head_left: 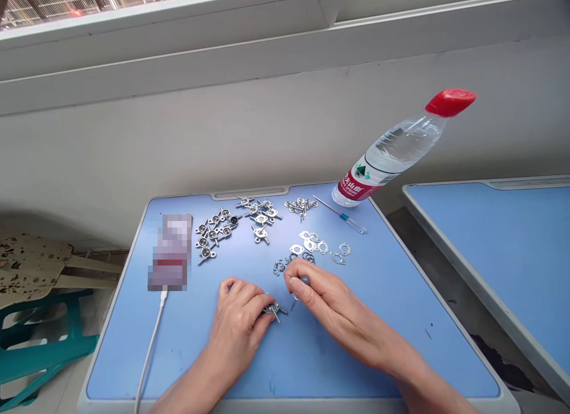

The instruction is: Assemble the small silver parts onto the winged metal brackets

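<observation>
Right now the left hand (236,319) pinches a small metal fitting (274,310) over the blue desk (338,366). Close beside it, the right hand (329,307) has its fingertips (294,277) pressed together on something too small to tell. More fittings (214,233) and flat metal washers (316,245) lie ahead, near a small screwdriver (342,217).

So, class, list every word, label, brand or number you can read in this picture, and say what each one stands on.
Red label on the water bottle: printed characters, too small and blurred to quote.
Pixelated object on the desk: blurred out, nothing readable.
</observation>
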The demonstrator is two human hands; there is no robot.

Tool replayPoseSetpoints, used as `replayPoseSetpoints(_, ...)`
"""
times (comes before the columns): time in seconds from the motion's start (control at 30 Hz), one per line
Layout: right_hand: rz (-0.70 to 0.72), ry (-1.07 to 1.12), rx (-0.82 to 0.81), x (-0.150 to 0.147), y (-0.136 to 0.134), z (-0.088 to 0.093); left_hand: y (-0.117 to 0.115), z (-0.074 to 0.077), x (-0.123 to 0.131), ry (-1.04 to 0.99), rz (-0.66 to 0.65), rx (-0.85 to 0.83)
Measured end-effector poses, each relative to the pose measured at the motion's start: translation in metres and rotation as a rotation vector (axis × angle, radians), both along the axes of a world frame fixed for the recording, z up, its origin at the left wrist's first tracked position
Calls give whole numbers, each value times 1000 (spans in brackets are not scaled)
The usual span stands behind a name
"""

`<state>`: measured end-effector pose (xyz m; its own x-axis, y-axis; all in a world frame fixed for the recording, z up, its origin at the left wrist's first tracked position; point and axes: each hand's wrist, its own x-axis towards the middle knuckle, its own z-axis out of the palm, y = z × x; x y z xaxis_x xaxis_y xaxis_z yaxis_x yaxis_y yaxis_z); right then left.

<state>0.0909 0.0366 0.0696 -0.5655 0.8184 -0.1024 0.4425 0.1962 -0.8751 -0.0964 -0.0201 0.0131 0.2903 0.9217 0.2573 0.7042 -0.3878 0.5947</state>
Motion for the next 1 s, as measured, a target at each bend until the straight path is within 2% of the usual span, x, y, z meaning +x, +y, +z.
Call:
replayPoseSetpoints(0.27, 100, 22, 10, 2, -2, 0, 0, 0, 1, 11, 4, 17)
replayPoseSetpoints(0.6, 117, 12, 5, 1, -3, -4, -1, 0, 1, 20, 1, 27)
replayPoseSetpoints(0.77, 136, 17, 104, -2, -2, -6, 0, 1, 1, 35, 11, 35)
replayPoseSetpoints(1.0, 197, 85, 376, -5, 0, -10, 0, 1, 1, 39, 17, 42)
